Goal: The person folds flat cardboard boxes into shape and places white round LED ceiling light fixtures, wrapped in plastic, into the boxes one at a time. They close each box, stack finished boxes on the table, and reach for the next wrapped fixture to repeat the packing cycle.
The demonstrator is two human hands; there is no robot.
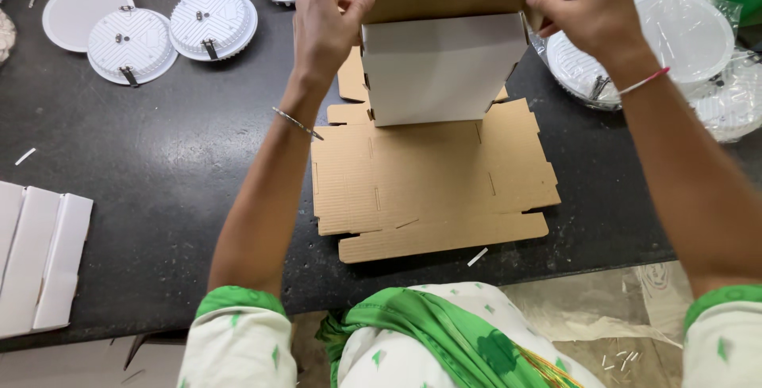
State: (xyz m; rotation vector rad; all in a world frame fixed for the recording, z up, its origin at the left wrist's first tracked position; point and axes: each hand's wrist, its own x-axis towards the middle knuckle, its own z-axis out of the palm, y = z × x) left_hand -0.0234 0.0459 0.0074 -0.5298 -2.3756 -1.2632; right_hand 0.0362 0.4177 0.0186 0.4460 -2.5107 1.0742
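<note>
A partly folded cardboard box (441,66), white outside and brown inside, stands upright on a stack of flat brown cardboard blanks (429,181). My left hand (327,27) pinches the left end of its raised top flap. My right hand (591,7) pinches the right end of the same flap. Both hands hold the box above the stack, at the far middle of the black table (159,158).
Round white light fittings (213,21) lie at the far left, one flat disc (78,8) beside them. Plastic-bagged round fittings (690,38) pile up at the right. White folded card pieces (40,261) rest at the left edge. Small scraps dot the floor.
</note>
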